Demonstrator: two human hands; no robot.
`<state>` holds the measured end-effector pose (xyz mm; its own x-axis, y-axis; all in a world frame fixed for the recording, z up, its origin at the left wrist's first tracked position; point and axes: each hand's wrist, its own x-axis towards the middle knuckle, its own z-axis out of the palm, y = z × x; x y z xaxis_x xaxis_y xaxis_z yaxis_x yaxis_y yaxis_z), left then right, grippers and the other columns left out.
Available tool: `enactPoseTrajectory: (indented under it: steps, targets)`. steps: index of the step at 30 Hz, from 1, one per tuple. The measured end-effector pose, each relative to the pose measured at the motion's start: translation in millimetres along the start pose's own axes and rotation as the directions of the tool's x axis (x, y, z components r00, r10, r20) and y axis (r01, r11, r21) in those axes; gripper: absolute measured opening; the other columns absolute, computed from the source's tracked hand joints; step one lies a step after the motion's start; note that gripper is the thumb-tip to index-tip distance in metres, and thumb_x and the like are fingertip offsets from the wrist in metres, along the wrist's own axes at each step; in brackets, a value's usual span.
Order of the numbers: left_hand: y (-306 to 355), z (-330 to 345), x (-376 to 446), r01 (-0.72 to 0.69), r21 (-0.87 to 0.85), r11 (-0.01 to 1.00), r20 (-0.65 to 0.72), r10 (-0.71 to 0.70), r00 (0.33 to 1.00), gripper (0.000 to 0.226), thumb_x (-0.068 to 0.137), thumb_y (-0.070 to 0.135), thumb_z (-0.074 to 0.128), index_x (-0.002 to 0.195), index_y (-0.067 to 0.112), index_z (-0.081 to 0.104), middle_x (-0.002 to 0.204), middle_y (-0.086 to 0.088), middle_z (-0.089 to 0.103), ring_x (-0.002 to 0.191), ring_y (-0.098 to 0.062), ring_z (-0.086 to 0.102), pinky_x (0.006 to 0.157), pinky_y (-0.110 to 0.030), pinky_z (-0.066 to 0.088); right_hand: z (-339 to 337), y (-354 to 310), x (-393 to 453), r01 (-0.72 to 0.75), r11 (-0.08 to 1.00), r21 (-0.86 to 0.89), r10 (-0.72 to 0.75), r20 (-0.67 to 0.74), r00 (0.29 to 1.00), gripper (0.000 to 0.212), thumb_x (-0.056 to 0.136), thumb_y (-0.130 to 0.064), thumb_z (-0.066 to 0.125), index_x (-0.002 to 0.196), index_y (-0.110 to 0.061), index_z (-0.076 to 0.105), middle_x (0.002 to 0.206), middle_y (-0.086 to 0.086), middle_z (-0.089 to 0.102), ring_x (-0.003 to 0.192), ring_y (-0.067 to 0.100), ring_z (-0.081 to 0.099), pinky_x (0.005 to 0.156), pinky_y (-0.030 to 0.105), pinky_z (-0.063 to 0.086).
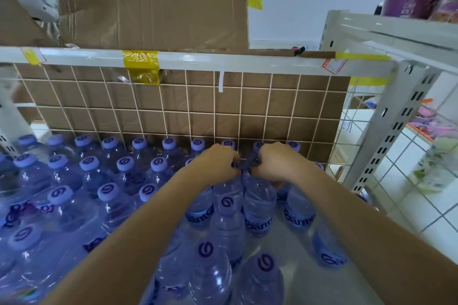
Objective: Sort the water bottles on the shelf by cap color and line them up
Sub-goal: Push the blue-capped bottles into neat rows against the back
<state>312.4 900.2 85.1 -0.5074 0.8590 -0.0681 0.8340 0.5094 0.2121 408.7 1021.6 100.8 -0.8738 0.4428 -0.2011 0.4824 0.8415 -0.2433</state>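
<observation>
Lilac plastic caps top nearly every clear, blue-tinted water bottle on the pale shelf (292,250), and the rows along the left and back edges already stand in fair order against the white wire grid backed with brown cardboard (188,106). Nearer the front edge a few darker-capped bottles (205,250) stand loosely, out of line.

Both hands work close together at the back right of the shelf. The left hand (215,161) has its fingers curled around the neck of one upright bottle (226,193), and the right hand (277,163) grips the neck of the bottle just beside it (259,195). The caps of both bottles are hidden under the hands, so their colour cannot be read here.

The step in hand looks like setting this pair into the back rows. To do it well, each bottle should be held low on the neck and kept upright, since the thin walls flex and a tilted bottle could knock its packed neighbours over. It seems wise to seat one bottle fully against the row behind before letting go of the other, with shoulders touching so the line stays straight. A glance at each cap before release would confirm it joins like-coloured neighbours; the darker-capped ones near the front probably belong in a row of their own.
</observation>
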Motion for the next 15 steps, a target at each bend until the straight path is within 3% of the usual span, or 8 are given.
enactPoseTrajectory:
  steps: [7,10,12,15]
  targets:
    - [1,-7,4,-0.067,-0.012,0.998,0.073,0.067,0.995,0.026,0.093,0.023,0.056,0.115,0.013,0.066,0.108,-0.008,0.064,0.098,-0.022,0.058,0.077,-0.026,0.043,-3,0,-1,-0.045,0.999,0.023,0.043,0.088,0.995,0.032,0.09,-0.028,0.059,0.062,-0.013,0.055,0.061,0.007,0.06,0.055,0.022,0.068,0.057,0.028,0.058]
    - [0,-8,6,-0.071,-0.009,0.997,0.111,0.071,0.991,0.025,0.091,0.022,0.056,0.112,0.012,0.067,0.102,-0.008,0.065,0.091,-0.022,0.059,0.075,-0.029,0.046,-8,6,-3,-0.054,0.992,0.116,0.043,0.101,0.994,0.046,0.087,-0.051,0.061,0.061,-0.013,0.056,0.057,0.005,0.061,0.051,0.019,0.065,0.049,0.024,0.05]
    - [0,-9,8,-0.062,0.011,0.998,0.119,0.06,0.991,0.025,0.09,0.028,0.055,0.104,0.012,0.068,0.097,-0.008,0.066,0.087,-0.023,0.061,0.076,-0.034,0.051,-19,18,1,-0.055,0.998,0.044,0.058,-0.072,0.996,0.052,0.087,-0.062,0.053,0.072,-0.013,0.06,0.063,0.003,0.061,0.057,0.019,0.06,0.052,0.025,0.043]
    - [3,-13,16,-0.058,0.077,0.995,-0.031,0.06,0.998,0.032,0.089,0.045,0.053,0.091,0.015,0.065,0.091,-0.003,0.064,0.085,-0.022,0.06,0.076,-0.036,0.052,-34,41,7,-0.143,0.979,-0.146,0.083,-0.36,0.929,0.037,0.093,-0.05,0.05,0.096,-0.015,0.063,0.09,0.005,0.065,0.078,0.024,0.059,0.062,0.027,0.04]
